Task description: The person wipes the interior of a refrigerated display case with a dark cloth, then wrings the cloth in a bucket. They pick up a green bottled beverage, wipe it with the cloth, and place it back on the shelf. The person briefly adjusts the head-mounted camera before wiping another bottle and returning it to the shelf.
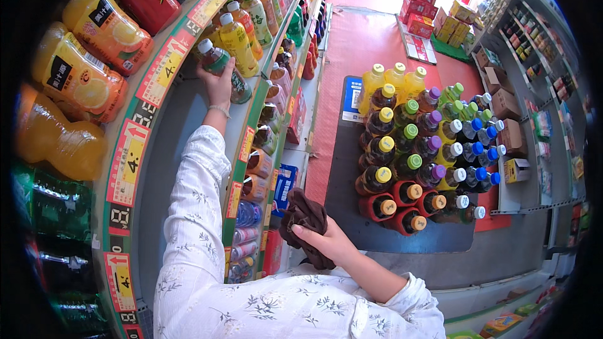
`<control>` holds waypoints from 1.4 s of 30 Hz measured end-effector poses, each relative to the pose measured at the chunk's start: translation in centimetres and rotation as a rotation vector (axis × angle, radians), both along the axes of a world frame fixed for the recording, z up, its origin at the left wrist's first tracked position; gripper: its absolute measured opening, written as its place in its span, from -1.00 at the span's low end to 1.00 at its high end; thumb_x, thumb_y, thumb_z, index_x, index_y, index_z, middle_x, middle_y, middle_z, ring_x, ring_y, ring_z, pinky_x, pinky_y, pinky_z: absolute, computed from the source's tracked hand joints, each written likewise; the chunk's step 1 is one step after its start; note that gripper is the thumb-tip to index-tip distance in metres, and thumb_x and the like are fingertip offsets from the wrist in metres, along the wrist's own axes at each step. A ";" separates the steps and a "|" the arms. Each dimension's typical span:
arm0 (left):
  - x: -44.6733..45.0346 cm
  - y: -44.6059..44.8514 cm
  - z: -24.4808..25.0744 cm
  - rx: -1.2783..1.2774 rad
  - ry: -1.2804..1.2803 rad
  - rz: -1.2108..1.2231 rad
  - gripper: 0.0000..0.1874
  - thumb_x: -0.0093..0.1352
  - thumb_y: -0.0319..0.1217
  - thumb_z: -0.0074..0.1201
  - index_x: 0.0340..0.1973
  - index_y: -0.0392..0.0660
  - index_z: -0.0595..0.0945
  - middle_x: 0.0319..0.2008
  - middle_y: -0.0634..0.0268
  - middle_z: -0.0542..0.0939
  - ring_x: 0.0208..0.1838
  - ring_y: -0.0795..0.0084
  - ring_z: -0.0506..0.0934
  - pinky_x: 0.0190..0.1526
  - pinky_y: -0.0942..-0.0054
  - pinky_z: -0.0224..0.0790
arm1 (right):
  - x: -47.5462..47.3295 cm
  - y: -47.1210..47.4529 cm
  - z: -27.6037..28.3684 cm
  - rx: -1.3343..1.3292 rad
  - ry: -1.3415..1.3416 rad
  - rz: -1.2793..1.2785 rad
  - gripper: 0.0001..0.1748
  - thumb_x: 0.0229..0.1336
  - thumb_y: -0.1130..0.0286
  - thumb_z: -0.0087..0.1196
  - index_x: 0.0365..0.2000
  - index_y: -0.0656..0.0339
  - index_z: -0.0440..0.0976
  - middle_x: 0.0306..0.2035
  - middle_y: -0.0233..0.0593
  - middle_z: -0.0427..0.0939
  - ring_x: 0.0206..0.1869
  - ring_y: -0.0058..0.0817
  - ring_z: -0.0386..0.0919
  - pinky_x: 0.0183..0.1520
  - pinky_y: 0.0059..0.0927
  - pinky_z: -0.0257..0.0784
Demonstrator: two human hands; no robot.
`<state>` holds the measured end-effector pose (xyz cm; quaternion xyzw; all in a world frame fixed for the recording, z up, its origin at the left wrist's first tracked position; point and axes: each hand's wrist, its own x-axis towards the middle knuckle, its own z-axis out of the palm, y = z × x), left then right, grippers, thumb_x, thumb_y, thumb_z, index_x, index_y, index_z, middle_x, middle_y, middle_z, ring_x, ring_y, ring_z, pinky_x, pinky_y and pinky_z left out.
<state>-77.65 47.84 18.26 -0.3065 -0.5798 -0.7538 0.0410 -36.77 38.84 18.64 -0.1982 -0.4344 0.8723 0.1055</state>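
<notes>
My left hand [217, 88] is closed around a drink bottle [241, 89] with a white cap and a dark green label, over a shelf board [181, 103]. Right beside it stands a yellow-labelled bottle [239, 49] at the near end of a row of drinks. A crumpled dark brown cloth [306, 223] is in my right hand [332, 240], held in front of my body with the thumb on top. The bottle's far side and lower label are partly hidden by my fingers.
Large orange juice bottles [85, 75] fill the shelf at left, behind price tags [123, 160]. Many capped bottles [424, 150] stand grouped on a dark mat [346, 188] at right. Red cartons [420, 23] sit farther off; shelving [541, 52] lines the far right.
</notes>
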 end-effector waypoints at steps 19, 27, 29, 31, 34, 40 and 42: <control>-1.2 -0.1 -4.6 -0.074 0.090 -0.005 -0.01 0.17 -0.38 0.43 0.29 -0.26 0.01 0.18 0.02 0.25 0.24 0.27 0.30 0.17 0.33 0.33 | -0.4 0.7 -0.8 -0.058 -0.034 0.001 -0.28 0.25 0.31 0.17 0.31 0.29 0.12 0.18 -0.26 0.38 0.21 -0.53 0.32 0.28 -0.39 0.24; -3.1 -2.1 -7.3 -0.448 0.090 -0.023 -0.24 0.16 -0.21 0.43 0.12 -0.31 0.36 -0.01 0.12 0.55 0.00 0.31 0.55 0.05 0.37 0.40 | -0.2 0.3 -1.7 -0.118 -0.049 -0.024 -0.31 0.24 0.30 0.19 0.28 0.30 0.17 0.14 -0.29 0.40 0.17 -0.55 0.35 0.24 -0.42 0.29; -3.5 -2.0 -7.3 -0.457 0.104 -0.026 -0.32 0.18 -0.20 0.41 0.06 -0.30 0.42 -0.10 0.15 0.63 -0.08 0.32 0.60 -0.01 0.37 0.43 | -0.2 0.3 -1.9 -0.140 -0.074 -0.015 -0.31 0.24 0.31 0.19 0.28 0.30 0.17 0.13 -0.29 0.40 0.16 -0.55 0.35 0.23 -0.43 0.29; -4.0 -1.9 -7.3 -0.461 0.131 -0.019 -0.38 0.20 -0.18 0.39 0.00 -0.29 0.46 -0.17 0.17 0.67 -0.15 0.33 0.63 -0.07 0.37 0.46 | -0.1 0.3 -2.0 -0.136 -0.041 -0.036 -0.31 0.24 0.31 0.19 0.28 0.30 0.17 0.13 -0.29 0.40 0.16 -0.55 0.35 0.24 -0.43 0.29; -4.3 -1.9 -7.5 -0.468 0.148 0.006 -0.42 0.21 -0.19 0.39 -0.03 -0.28 0.47 -0.20 0.15 0.68 -0.19 0.33 0.64 -0.10 0.38 0.47 | -0.1 0.4 -2.0 -0.142 -0.053 -0.043 -0.30 0.24 0.32 0.18 0.29 0.30 0.16 0.14 -0.29 0.39 0.16 -0.55 0.35 0.24 -0.43 0.28; -4.3 -2.1 -7.7 -0.448 0.103 0.002 -0.42 0.21 -0.20 0.38 -0.04 -0.29 0.47 -0.20 0.14 0.67 -0.17 0.34 0.64 -0.10 0.39 0.47 | -0.2 0.3 -1.9 -0.160 -0.068 -0.050 -0.30 0.25 0.32 0.18 0.30 0.30 0.14 0.16 -0.27 0.39 0.17 -0.55 0.35 0.25 -0.42 0.27; -4.3 -2.2 -7.6 -0.481 0.120 0.037 -0.43 0.21 -0.20 0.39 -0.04 -0.29 0.47 -0.19 0.14 0.67 -0.16 0.35 0.63 -0.08 0.39 0.46 | -0.2 0.3 -1.9 -0.162 -0.065 -0.057 -0.29 0.25 0.32 0.18 0.30 0.30 0.14 0.17 -0.27 0.38 0.18 -0.55 0.34 0.26 -0.42 0.27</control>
